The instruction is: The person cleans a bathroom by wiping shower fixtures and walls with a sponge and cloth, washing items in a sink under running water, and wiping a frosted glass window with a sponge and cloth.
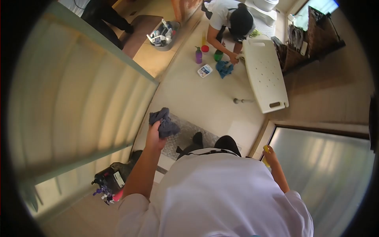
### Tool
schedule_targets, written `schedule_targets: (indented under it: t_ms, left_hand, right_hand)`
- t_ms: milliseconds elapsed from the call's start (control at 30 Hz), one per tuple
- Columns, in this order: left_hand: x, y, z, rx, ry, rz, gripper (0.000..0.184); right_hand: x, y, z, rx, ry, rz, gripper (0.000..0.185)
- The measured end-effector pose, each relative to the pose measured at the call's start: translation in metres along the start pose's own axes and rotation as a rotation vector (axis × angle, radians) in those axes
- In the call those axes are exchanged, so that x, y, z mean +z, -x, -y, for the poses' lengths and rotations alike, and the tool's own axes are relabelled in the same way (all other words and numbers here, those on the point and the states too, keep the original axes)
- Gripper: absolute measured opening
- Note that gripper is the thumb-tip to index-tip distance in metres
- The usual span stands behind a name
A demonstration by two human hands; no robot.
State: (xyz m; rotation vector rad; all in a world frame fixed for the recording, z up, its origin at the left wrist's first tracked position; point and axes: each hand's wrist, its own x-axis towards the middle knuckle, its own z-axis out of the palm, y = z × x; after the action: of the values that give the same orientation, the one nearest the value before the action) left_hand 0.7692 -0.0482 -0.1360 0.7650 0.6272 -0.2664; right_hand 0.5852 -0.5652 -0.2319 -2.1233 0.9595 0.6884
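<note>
My left hand [155,137] is closed around a crumpled dark grey cloth [166,123], held out in front of me above a grey patterned mat [185,128]. Off to the right, beside a frosted glass panel [319,166], my right hand [271,157] is wrapped round a yellow object [266,149]. Most of that object is hidden by the fingers, so its kind does not show.
Ahead, another person [231,23] crouches, one hand at a white perforated bath seat [265,75]. Near them are a blue cloth [224,69], a purple bottle [198,55] and a wipes pack [205,70]. A grey bucket of supplies [165,46] stands beyond; a black caddy [109,181] sits lower left.
</note>
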Motion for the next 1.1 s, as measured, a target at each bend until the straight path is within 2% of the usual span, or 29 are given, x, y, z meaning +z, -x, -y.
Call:
schedule_targets:
  t_ms: [100, 267, 333, 433, 600, 633, 667, 700, 767, 833, 900, 967, 1033, 1100]
  left_hand:
    - [0.028, -0.036, -0.032, 0.061, 0.034, -0.019, 0.033]
    - [0.062, -0.080, -0.064, 0.114, 0.074, -0.139, 0.031]
    - [0.064, -0.095, -0.077, 0.103, 0.096, -0.128, 0.031]
    - [0.061, -0.115, -0.093, 0.083, 0.172, -0.184, 0.032]
    - [0.083, -0.142, -0.131, 0.274, 0.111, -0.210, 0.029]
    - [0.089, -0.143, -0.138, 0.291, 0.083, -0.192, 0.029]
    - [0.088, -0.147, -0.142, 0.307, 0.106, -0.184, 0.030]
    - [0.095, -0.149, -0.150, 0.287, 0.106, -0.201, 0.031]
    - [0.094, -0.168, -0.168, 0.231, 0.087, -0.230, 0.031]
    - [0.100, -0.198, -0.195, 0.169, 0.088, -0.308, 0.031]
    - [0.110, -0.236, -0.221, 0.127, 0.120, -0.216, 0.026]
    - [0.113, -0.288, -0.246, 0.114, 0.153, -0.096, 0.024]
    - [0.139, -0.329, -0.271, 0.107, 0.216, -0.052, 0.021]
    - [0.157, -0.367, -0.294, 0.128, 0.119, 0.014, 0.021]
  right_hand:
    - [-0.016, -0.008, 0.026, -0.005, -0.008, 0.097, 0.051]
    - [-0.034, -0.085, 0.019, -0.060, 0.212, 0.157, 0.050]
    - [-0.051, -0.122, 0.057, -0.043, 0.223, 0.175, 0.051]
    - [-0.067, -0.178, 0.150, -0.124, 0.231, 0.167, 0.053]
    - [-0.069, -0.258, 0.367, -0.547, 0.339, 0.115, 0.051]
    - [-0.065, -0.264, 0.411, -0.618, 0.262, 0.107, 0.049]
    - [-0.062, -0.265, 0.451, -0.668, 0.033, 0.201, 0.047]
    - [-0.050, -0.279, 0.483, -0.863, 0.192, 0.038, 0.043]
    - [-0.038, -0.271, 0.556, -0.891, 0.148, 0.081, 0.046]
    - [-0.036, -0.241, 0.615, -0.808, 0.222, 0.207, 0.046]
    - [-0.006, -0.248, 0.631, -0.777, 0.116, 0.318, 0.046]
    - [0.033, -0.276, 0.623, -0.959, 0.352, 0.253, 0.046]
    - [0.047, -0.276, 0.626, -0.921, 0.354, 0.345, 0.046]
    - [0.053, -0.275, 0.628, -0.844, 0.339, 0.409, 0.047]
